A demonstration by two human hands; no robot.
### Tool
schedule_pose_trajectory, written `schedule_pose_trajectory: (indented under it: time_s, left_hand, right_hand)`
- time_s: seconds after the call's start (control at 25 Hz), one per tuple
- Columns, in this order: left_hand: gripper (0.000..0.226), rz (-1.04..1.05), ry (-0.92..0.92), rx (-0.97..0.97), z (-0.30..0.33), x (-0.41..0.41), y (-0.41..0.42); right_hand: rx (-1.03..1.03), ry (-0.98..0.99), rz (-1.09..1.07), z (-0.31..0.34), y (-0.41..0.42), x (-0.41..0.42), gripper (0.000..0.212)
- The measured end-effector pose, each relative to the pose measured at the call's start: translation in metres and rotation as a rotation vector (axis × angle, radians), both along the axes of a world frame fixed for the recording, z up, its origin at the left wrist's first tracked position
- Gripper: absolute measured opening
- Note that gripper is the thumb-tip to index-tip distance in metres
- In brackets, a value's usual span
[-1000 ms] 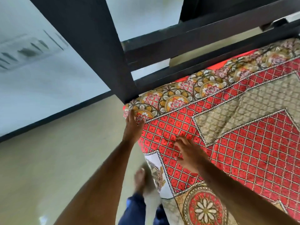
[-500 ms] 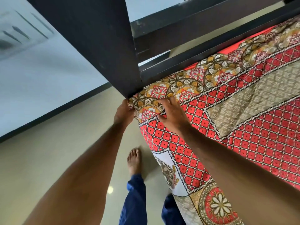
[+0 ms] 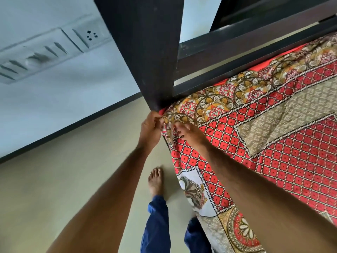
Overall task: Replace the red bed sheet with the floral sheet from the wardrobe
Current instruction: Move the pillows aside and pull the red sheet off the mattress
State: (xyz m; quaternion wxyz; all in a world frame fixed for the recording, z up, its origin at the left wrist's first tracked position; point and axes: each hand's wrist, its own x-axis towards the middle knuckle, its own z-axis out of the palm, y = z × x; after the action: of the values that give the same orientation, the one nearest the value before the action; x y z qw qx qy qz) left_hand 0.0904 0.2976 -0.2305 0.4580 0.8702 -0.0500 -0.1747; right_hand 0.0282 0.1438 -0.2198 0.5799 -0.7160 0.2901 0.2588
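The floral sheet, patterned in red, gold and beige, covers the mattress. Plain red fabric shows in a thin strip along the far edge under it. At the mattress corner beside the dark bed post, my left hand grips the sheet's corner from the side. My right hand pinches a gathered fold of the same corner from on top. Both hands nearly touch each other.
The dark bed frame rails run along the far side. A pale wall with a switch panel lies to the left. Bare beige floor spreads left of the bed, with my bare foot and blue trouser legs beside the mattress.
Both hands moved up to the mattress corner by the post. The right hand left the flat top of the sheet and now pinches the bunched corner; the left hand closed on it.
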Motion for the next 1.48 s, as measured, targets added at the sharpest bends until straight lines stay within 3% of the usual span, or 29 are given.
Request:
schedule_pose_trajectory:
  time_s: [0.12, 0.2, 0.28, 0.36, 0.44, 0.52, 0.64, 0.76, 0.84, 0.92, 0.96, 1.04, 1.12, 1.2, 1.32, 1.4, 1.48]
  left_hand:
    - [0.003, -0.371, 0.192, -0.284, 0.044, -0.017, -0.028]
    - [0.005, -0.536, 0.407, -0.396, 0.062, -0.029, -0.041]
    - [0.012, -0.502, 0.558, -0.458, 0.072, -0.035, -0.05]
    - [0.03, -0.227, 0.62, -0.479, 0.073, -0.031, -0.059]
    - [0.04, -0.068, 0.627, -0.415, 0.07, -0.027, -0.075]
    - [0.043, -0.148, 0.688, -0.321, 0.071, -0.028, -0.098]
    - [0.089, -0.382, 0.778, -0.243, 0.068, -0.026, -0.136]
    - [0.108, -0.551, 0.678, -0.138, 0.069, -0.025, -0.183]
    - [0.099, -0.662, 0.497, 0.003, 0.07, -0.028, -0.212]
    - [0.08, -0.746, 0.274, 0.105, 0.073, -0.034, -0.224]
    - [0.073, -0.736, 0.245, 0.098, 0.071, -0.036, -0.228]
    - [0.066, -0.726, 0.36, 0.032, 0.066, -0.041, -0.233]
    - [0.061, -0.784, 0.443, 0.032, 0.064, -0.041, -0.233]
    - [0.056, -0.869, 0.488, 0.054, 0.064, -0.043, -0.247]
    - [0.054, -1.011, 0.598, 0.058, 0.086, -0.058, -0.292]
    - [0.052, -1.123, 0.673, 0.129, 0.089, -0.055, -0.324]
    - [0.04, -1.079, 0.704, 0.143, 0.093, -0.046, -0.351]
  right_hand:
    - [0.236, 0.057, -0.419, 0.02, -0.007, 0.011, 0.053]
    - [0.14, 0.099, -0.617, 0.024, -0.032, 0.006, 0.035]
    - [-0.043, 0.088, -0.576, 0.032, -0.057, -0.013, 0.028]
    - [-0.206, -0.011, -0.462, 0.046, -0.071, -0.037, 0.018]
    - [-0.231, -0.065, -0.313, 0.064, -0.074, -0.06, 0.021]
    - [-0.196, -0.021, -0.219, 0.069, -0.077, -0.077, 0.012]
    - [-0.145, -0.004, -0.025, 0.075, -0.092, -0.091, 0.017]
    - [-0.213, -0.027, 0.168, 0.094, -0.109, -0.088, 0.018]
    - [-0.109, 0.052, 0.19, 0.101, -0.114, -0.088, 0.011]
    - [0.149, 0.114, 0.055, 0.099, -0.126, -0.092, 0.017]
    - [0.277, 0.111, -0.132, 0.094, -0.141, -0.094, 0.017]
    - [0.422, 0.109, -0.629, 0.075, -0.185, -0.094, 0.017]
    - [0.308, 0.122, -0.908, 0.064, -0.23, -0.085, 0.022]
    - [0.176, 0.062, -0.89, 0.063, -0.269, -0.072, 0.031]
    - [-0.019, 0.037, -0.675, 0.059, -0.314, -0.057, 0.051]
    - [-0.289, 0.057, -0.479, 0.05, -0.338, -0.058, 0.042]
    - [-0.438, 0.013, -0.374, 0.039, -0.346, -0.075, 0.032]
